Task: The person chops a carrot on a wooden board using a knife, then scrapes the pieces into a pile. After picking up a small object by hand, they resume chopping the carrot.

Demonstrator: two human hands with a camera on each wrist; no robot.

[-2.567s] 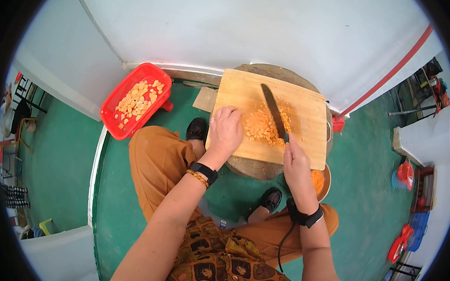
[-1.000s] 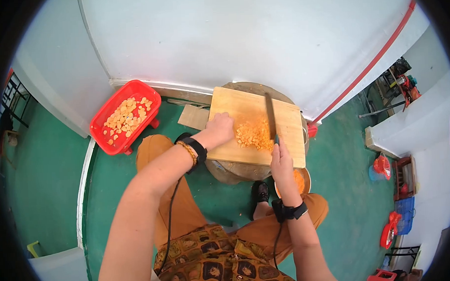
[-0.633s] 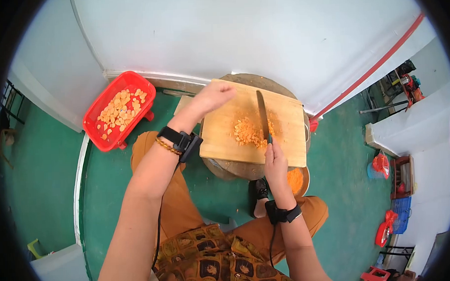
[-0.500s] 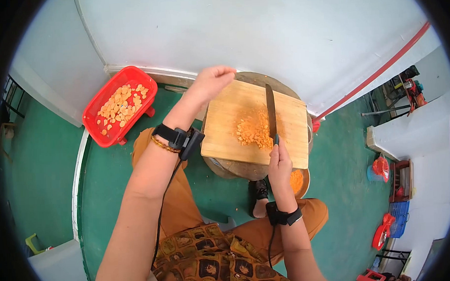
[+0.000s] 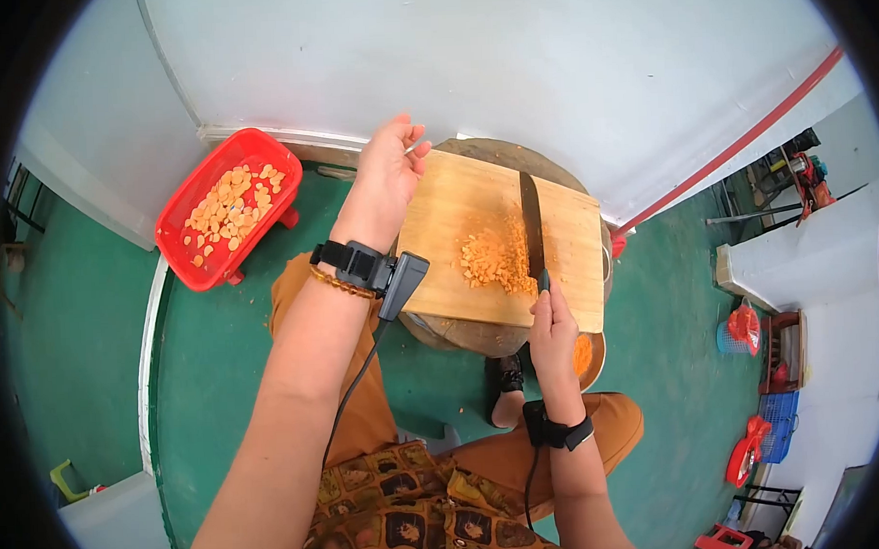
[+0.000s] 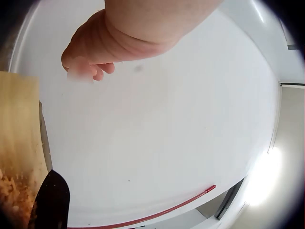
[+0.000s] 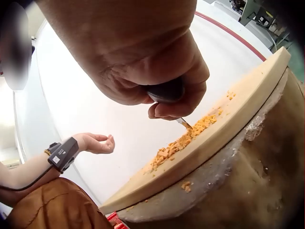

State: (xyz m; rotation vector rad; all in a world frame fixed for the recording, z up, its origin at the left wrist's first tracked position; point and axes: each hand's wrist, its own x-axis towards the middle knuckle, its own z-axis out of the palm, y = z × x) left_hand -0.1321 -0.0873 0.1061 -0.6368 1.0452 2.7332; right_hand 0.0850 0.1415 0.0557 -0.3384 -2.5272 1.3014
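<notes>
My right hand (image 5: pixel 555 333) grips the dark handle (image 7: pixel 167 90) of a long-bladed kitchen knife (image 5: pixel 531 218), whose blade lies across the right side of a heap of chopped orange pieces (image 5: pixel 492 258). Under the heap is a wooden cutting board (image 5: pixel 440 284). My left hand (image 5: pixel 389 170) is raised over the board's far left corner, fingers loosely bent and holding nothing. The left wrist view shows this hand (image 6: pixel 90 47) against the white wall, with the blade tip (image 6: pixel 51 195) below. In the right wrist view, the pieces (image 7: pixel 176 145) lie along the board under the handle.
The board rests on a round, thick wooden block (image 5: pixel 466 336). A bowl (image 5: pixel 597 361) of orange bits stands by its near right side. At the left, a red basin (image 5: pixel 183 269) holds orange slices. A white wall (image 5: pixel 509 59) rises behind the block.
My left hand has lifted off the board, moved up and left, and turned, its fingers now loosely bent. The knife, still in my right hand, has shifted slightly over the heap.
</notes>
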